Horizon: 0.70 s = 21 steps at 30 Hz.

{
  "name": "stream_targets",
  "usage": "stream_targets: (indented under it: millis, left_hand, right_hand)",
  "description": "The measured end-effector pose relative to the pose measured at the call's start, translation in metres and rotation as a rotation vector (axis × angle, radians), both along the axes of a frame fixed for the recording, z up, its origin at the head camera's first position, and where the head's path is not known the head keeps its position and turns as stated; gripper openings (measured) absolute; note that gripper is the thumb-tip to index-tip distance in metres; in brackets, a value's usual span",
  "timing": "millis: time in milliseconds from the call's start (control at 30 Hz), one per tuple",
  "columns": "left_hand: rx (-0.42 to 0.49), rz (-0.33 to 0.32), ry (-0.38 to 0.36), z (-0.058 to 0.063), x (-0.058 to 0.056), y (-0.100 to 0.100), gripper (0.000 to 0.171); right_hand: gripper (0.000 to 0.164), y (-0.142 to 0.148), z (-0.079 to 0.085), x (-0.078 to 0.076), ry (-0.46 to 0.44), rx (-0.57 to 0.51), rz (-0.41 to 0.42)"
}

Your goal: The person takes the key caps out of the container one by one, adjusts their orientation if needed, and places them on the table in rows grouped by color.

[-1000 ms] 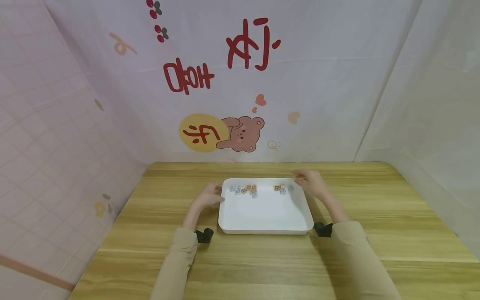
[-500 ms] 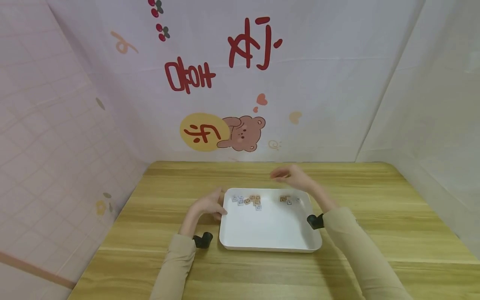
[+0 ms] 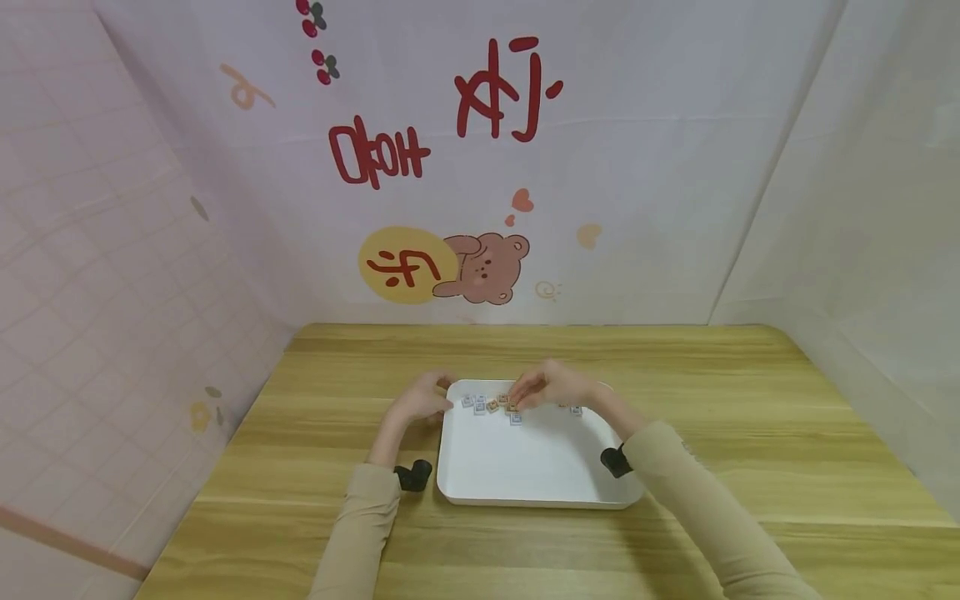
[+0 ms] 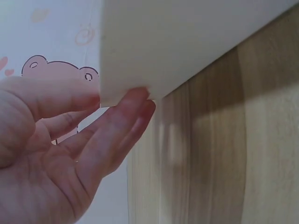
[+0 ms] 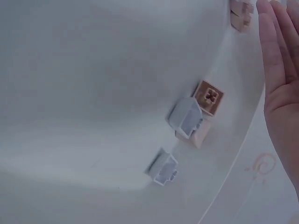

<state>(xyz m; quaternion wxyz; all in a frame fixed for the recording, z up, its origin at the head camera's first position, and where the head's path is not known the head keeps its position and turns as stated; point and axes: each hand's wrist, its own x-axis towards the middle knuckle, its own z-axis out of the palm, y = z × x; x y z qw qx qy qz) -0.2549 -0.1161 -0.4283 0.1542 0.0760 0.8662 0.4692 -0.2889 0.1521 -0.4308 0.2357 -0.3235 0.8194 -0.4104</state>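
Note:
A shallow white tray (image 3: 480, 475) lies on the wooden table. My left hand (image 3: 420, 397) pinches its left side near the far corner; the left wrist view shows thumb at the rim and fingertips against the outer wall. Along the tray's far side sits a cluster of white and orange keycaps (image 3: 480, 407). My right hand (image 3: 557, 386) reaches over the tray, its fingertips right at that cluster and covering part of it. In the right wrist view its fingers are straight. Under the right wrist lie an orange keycap (image 5: 216, 106) with its stem upward and a grey-white keycap (image 5: 163, 168).
The wooden table top (image 3: 360, 358) extends around the tray. Behind it hangs a white cloth (image 3: 637, 183) printed with red characters and a bear. Pale cloth walls stand at both sides. A black wrist device (image 3: 412, 475) sits on each forearm.
The tray has shifted toward me. My right hand has left the tray's far right corner, swung left above the far rim and come down to the left keycap cluster. The left hand keeps hold.

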Motion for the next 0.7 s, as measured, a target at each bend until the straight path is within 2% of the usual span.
stream_targets:
  millis: [300, 433, 533, 600, 700]
  left_hand:
    - [0.009, 0.03, -0.026, 0.0, -0.001, -0.003, 0.041]
    - [0.009, 0.04, -0.032, 0.0, -0.001, -0.003, 0.042]
    - [0.011, 0.044, -0.036, -0.001, -0.002, -0.004, 0.043]
    - [0.012, 0.047, -0.04, -0.002, -0.002, -0.004, 0.043]
    - [0.008, 0.051, -0.045, -0.001, -0.002, -0.004, 0.044]
  right_hand:
    - [0.021, -0.004, -0.015, 0.003, 0.098, 0.025, 0.027]
    - [0.022, -0.008, -0.021, 0.005, 0.113, -0.008, 0.035]
    - [0.024, -0.012, -0.025, 0.006, 0.166, -0.021, 0.071]
    - [0.024, -0.015, -0.025, 0.008, 0.223, -0.01, 0.099]
    - [0.022, -0.018, -0.025, 0.01, 0.264, 0.027, 0.111]
